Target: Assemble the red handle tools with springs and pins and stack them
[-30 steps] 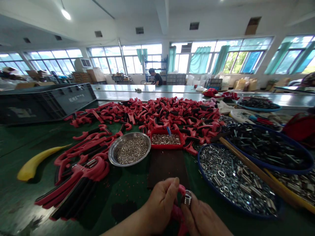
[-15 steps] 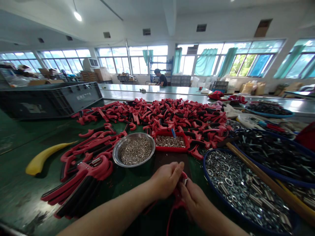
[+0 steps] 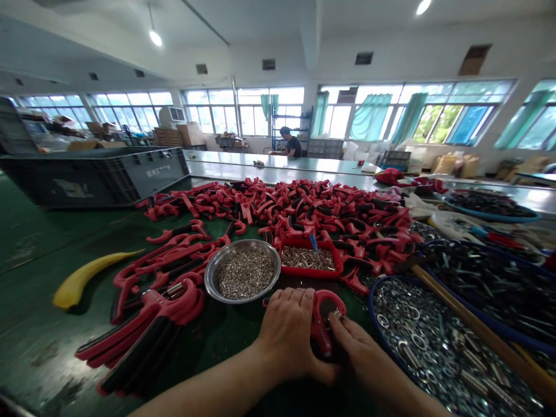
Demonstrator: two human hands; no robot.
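Where the green workbench runs under both forearms, a heap of red-and-black hand grips lies beside a blue tub of steel washers and a steel bowl of small metal pieces. Left hand closed on a red C-shaped grip, held between both hands over the bench. Right hand: fingertips pinched narrow on a small metal coil, probably a spring; too small to be sure.

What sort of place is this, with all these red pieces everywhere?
Most likely a factory workshop assembling hand tools or grips: a heap of red-and-black handles, a blue-rimmed basin of steel washers, and long workbenches beneath rows of windows.
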